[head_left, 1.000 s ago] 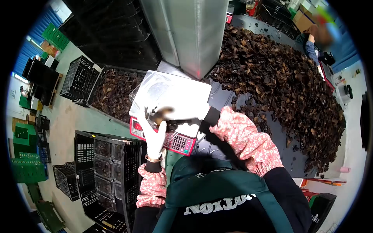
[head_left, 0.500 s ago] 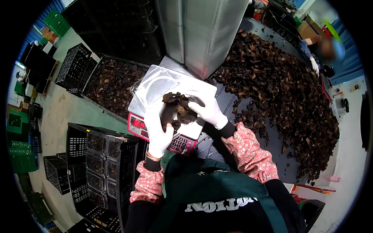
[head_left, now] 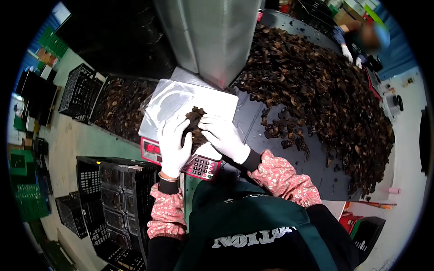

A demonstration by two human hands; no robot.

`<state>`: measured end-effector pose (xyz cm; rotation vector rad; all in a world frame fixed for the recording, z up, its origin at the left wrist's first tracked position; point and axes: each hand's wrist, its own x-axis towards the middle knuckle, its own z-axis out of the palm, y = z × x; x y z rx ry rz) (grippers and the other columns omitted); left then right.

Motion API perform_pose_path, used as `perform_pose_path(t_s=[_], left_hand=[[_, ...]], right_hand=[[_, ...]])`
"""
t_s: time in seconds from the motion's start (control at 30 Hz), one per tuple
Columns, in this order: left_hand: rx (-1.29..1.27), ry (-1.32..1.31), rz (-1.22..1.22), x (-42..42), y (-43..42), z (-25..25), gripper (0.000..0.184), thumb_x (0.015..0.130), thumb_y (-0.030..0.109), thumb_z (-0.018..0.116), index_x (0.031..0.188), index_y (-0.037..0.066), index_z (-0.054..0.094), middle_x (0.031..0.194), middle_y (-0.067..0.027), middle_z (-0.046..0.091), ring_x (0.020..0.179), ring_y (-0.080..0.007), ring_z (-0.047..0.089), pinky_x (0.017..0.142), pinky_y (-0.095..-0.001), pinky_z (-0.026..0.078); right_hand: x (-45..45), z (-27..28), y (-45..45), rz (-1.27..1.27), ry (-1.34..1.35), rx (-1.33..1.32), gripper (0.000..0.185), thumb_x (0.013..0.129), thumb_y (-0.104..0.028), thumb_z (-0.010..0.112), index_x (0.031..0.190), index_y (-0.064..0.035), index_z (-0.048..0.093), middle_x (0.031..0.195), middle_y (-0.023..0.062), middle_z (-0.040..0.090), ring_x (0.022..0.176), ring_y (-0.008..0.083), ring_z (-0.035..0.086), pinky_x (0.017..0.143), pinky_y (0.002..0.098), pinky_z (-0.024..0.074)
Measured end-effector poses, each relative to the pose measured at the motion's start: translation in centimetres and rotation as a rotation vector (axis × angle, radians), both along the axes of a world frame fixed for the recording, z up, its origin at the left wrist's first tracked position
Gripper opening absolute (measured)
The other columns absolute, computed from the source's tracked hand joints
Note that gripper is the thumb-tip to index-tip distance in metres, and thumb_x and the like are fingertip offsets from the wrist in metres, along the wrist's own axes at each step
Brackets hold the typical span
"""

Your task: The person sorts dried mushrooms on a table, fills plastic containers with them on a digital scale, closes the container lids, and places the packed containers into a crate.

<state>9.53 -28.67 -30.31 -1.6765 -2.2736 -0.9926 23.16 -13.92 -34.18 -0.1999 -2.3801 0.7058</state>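
Observation:
Between my two white-gloved hands is a clump of dark brown wood ear mushrooms (head_left: 195,121), low over the metal pan of a red digital scale (head_left: 216,100). My left hand (head_left: 174,147) cups the clump from the left, its thumb along the near side. From the right, my right hand (head_left: 224,139) presses bent fingers against it. Part of the clump is hidden by the fingers. Clear plastic film lies on the far left of the pan. Red digits glow on the scale's display (head_left: 152,148), too blurred to read, left of its keypad (head_left: 201,167).
A large heap of mushrooms (head_left: 312,86) covers the table (head_left: 244,115) at right, with a gloved co-worker beyond. More fill a crate (head_left: 120,101) at left. A black crate (head_left: 90,194) holds clear boxes (head_left: 112,174). Tall plastic-wrapped stacks (head_left: 210,36) stand behind the scale.
My hands have drawn closer together, and the clump between them is narrower. The whole view has shifted slightly. The co-worker's second glove now shows.

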Motion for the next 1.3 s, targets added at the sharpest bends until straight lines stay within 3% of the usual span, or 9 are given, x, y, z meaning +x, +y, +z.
perform_pose_path(t_s=[0.17, 0.4, 0.47, 0.67, 0.8, 1.07, 1.2, 1.27, 1.3], left_hand=[[0.152, 0.046, -0.169, -0.1, -0.7, 0.2, 0.019, 0.077, 0.005, 0.072, 0.095, 0.007, 0.065, 0.101, -0.0086, 0.066, 0.107, -0.0301, 0.063, 0.103, -0.0455, 0.039], [0.160, 0.075, -0.023, 1.6, 0.2, 0.0, 0.057, 0.083, 0.006, 0.071, 0.138, 0.004, 0.054, 0.139, -0.0202, 0.049, 0.124, -0.0358, 0.049, 0.106, -0.0469, 0.039], [-0.146, 0.211, -0.117, 1.2, 0.8, 0.2, 0.053, 0.086, 0.012, 0.068, 0.137, 0.006, 0.056, 0.137, -0.0185, 0.053, 0.125, -0.0355, 0.050, 0.106, -0.0471, 0.037], [-0.168, 0.331, -0.031, 1.2, 1.0, 0.8, 0.052, 0.088, 0.018, 0.067, 0.137, 0.007, 0.056, 0.140, -0.0164, 0.052, 0.137, -0.0353, 0.042, 0.115, -0.0495, 0.027], [0.126, 0.095, -0.004, 5.8, 2.4, 2.2, 0.044, 0.089, 0.005, 0.063, 0.133, 0.001, 0.059, 0.135, -0.0167, 0.056, 0.125, -0.0339, 0.052, 0.108, -0.0447, 0.038], [0.000, -0.667, -0.316, 21.4, 8.1, -5.3, 0.035, 0.091, 0.001, 0.058, 0.126, 0.000, 0.059, 0.124, -0.0182, 0.062, 0.115, -0.0330, 0.060, 0.105, -0.0392, 0.044], [-0.197, -0.962, -0.352, 22.6, 7.0, -7.3, 0.035, 0.098, 0.004, 0.052, 0.133, 0.000, 0.054, 0.114, -0.0104, 0.064, 0.091, -0.0141, 0.062, 0.084, -0.0273, 0.051], [-0.390, -1.121, -0.257, 22.1, 6.2, -6.9, 0.030, 0.100, 0.008, 0.053, 0.129, 0.001, 0.056, 0.098, -0.0050, 0.066, 0.078, -0.0090, 0.061, 0.072, -0.0234, 0.050], [-0.326, -1.167, -0.227, 22.1, 5.8, -7.9, 0.025, 0.100, 0.009, 0.055, 0.123, 0.001, 0.057, 0.086, -0.0014, 0.064, 0.072, -0.0064, 0.058, 0.065, -0.0217, 0.047]], right_hand=[[0.0, 0.5, -0.3, 0.019, 0.173, -0.475, 0.020, 0.083, -0.006, 0.068, 0.103, -0.0046, 0.065, 0.124, 0.0124, 0.063, 0.121, 0.0308, 0.058, 0.106, 0.0418, 0.0428], [4.7, 1.8, -0.4, -0.103, 0.231, -0.656, 0.023, 0.084, -0.007, 0.066, 0.107, -0.0071, 0.064, 0.125, 0.0113, 0.060, 0.119, 0.0286, 0.056, 0.097, 0.0401, 0.0463], [8.2, 0.8, 0.9, -0.213, 0.202, -0.420, 0.018, 0.087, -0.009, 0.066, 0.105, -0.0071, 0.067, 0.119, 0.0110, 0.065, 0.112, 0.0283, 0.060, 0.095, 0.0391, 0.0479], [23.8, -3.7, 4.9, -0.845, -0.051, -0.141, 0.020, 0.084, -0.011, 0.069, 0.104, -0.0083, 0.072, 0.106, 0.0079, 0.069, 0.104, 0.0274, 0.062, 0.092, 0.0391, 0.0488], [26.4, -4.8, 5.3, -0.856, -0.349, -0.087, 0.045, 0.084, -0.015, 0.070, 0.129, -0.0146, 0.063, 0.116, 0.0093, 0.063, 0.104, 0.0295, 0.061, 0.089, 0.0399, 0.0513], [24.2, -2.7, 3.9, -0.576, -0.001, -0.543, 0.017, 0.089, -0.013, 0.070, 0.103, -0.0046, 0.070, 0.091, 0.0093, 0.066, 0.077, 0.0180, 0.066, 0.070, 0.0279, 0.0521], [25.0, -2.4, 1.6, -0.345, 0.039, -0.552, 0.016, 0.091, -0.010, 0.067, 0.105, -0.0049, 0.071, 0.092, 0.0095, 0.068, 0.082, 0.0154, 0.068, 0.072, 0.0271, 0.0535], [27.1, -2.7, 2.2, -0.403, -0.019, -0.921, 0.017, 0.091, -0.011, 0.067, 0.107, -0.0061, 0.073, 0.095, 0.0086, 0.070, 0.088, 0.0168, 0.068, 0.077, 0.0282, 0.0534], [28.6, -2.2, 2.8, -0.604, -0.029, -0.749, 0.018, 0.091, -0.010, 0.066, 0.108, -0.0064, 0.073, 0.097, 0.0082, 0.070, 0.091, 0.0175, 0.068, 0.081, 0.0290, 0.0529]])
